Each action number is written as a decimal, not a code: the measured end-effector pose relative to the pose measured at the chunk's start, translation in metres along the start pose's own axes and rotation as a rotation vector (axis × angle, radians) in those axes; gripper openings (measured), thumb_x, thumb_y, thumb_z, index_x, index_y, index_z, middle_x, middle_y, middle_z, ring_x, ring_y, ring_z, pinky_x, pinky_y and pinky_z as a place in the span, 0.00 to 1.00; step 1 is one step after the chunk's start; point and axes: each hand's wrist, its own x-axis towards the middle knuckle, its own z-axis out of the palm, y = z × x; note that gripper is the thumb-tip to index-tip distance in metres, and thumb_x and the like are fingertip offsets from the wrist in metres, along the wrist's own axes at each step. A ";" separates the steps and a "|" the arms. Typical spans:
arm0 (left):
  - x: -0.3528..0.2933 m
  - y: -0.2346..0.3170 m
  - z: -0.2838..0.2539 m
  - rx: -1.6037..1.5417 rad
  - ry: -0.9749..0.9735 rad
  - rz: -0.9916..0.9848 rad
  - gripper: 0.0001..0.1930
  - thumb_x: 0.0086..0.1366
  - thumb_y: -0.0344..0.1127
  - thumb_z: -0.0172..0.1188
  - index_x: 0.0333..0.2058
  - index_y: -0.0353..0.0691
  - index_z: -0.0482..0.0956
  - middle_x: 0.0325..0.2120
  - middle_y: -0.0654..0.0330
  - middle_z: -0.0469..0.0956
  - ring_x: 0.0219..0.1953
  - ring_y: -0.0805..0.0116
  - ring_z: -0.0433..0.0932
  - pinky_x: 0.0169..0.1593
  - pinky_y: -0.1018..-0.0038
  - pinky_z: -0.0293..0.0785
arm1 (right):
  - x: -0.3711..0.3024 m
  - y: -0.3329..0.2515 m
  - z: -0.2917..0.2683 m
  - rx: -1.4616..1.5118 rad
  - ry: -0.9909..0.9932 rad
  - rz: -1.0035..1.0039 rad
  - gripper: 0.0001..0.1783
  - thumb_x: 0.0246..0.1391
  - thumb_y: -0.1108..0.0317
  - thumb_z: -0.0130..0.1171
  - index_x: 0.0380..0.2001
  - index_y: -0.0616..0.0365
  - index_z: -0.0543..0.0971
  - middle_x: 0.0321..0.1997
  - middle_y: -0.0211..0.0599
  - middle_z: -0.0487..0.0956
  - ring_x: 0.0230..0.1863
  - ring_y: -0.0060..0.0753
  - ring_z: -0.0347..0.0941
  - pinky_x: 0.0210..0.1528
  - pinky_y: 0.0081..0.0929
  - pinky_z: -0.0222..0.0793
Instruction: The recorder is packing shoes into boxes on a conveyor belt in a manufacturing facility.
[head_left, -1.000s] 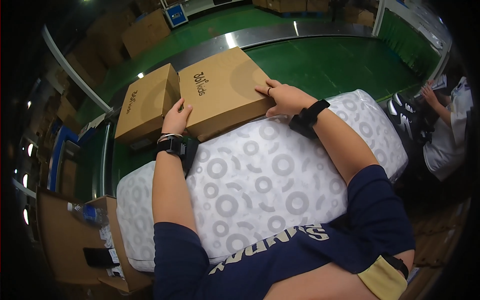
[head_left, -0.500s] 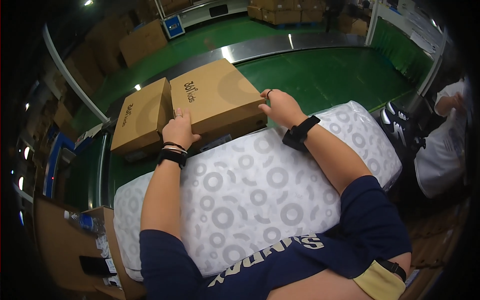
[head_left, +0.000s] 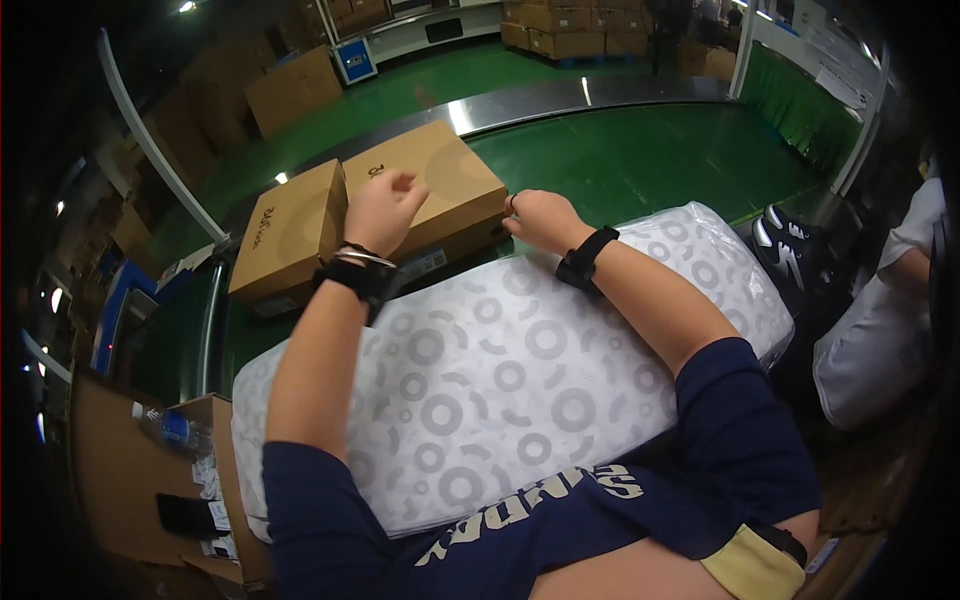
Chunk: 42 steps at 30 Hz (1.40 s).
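Two brown cardboard shoeboxes lie side by side on a green belt: a left shoebox (head_left: 285, 225) and a right shoebox (head_left: 455, 175). My left hand (head_left: 385, 215) is raised over the near left part of the right shoebox, its fingers curled and slightly blurred, with nothing visible in them. Bent fingers of my right hand (head_left: 545, 220) meet the right shoebox at its near right corner. Under both forearms lies a large plastic-wrapped white bundle (head_left: 510, 380) patterned with grey rings.
An open carton (head_left: 225, 470) at the lower left holds a water bottle (head_left: 175, 428) and a dark flat object (head_left: 188, 515). Black-and-white sneakers (head_left: 790, 245) sit right of the bundle, beside another person's light sleeve (head_left: 915, 230). A metal rail (head_left: 540, 110) borders the far side.
My left hand has lifted off the shoebox's near edge and curled over its top. The right shoebox has shifted left toward the other one, my right hand moving along with its corner.
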 end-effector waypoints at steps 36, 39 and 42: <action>-0.080 0.138 -0.045 -2.021 -0.471 0.369 0.10 0.54 0.27 0.44 0.36 0.40 0.67 0.25 0.62 0.63 0.30 0.70 0.66 0.26 0.78 0.66 | -0.081 -0.122 -0.158 0.823 0.514 -0.657 0.08 0.47 0.72 0.56 0.32 0.62 0.73 0.26 0.34 0.74 0.26 0.22 0.71 0.26 0.17 0.66; -0.081 0.135 -0.048 -2.114 -0.592 0.410 0.12 0.53 0.26 0.44 0.38 0.42 0.66 0.26 0.62 0.62 0.32 0.68 0.64 0.28 0.77 0.65 | -0.078 -0.125 -0.158 0.723 0.618 -0.628 0.09 0.43 0.69 0.60 0.29 0.59 0.74 0.23 0.35 0.73 0.24 0.27 0.71 0.25 0.20 0.65; -0.076 0.138 -0.043 -2.134 -0.674 0.474 0.13 0.52 0.27 0.44 0.39 0.42 0.65 0.27 0.62 0.62 0.32 0.68 0.64 0.30 0.76 0.64 | -0.078 -0.121 -0.163 0.650 0.636 -0.615 0.10 0.41 0.68 0.60 0.28 0.59 0.74 0.23 0.36 0.73 0.24 0.30 0.71 0.26 0.21 0.66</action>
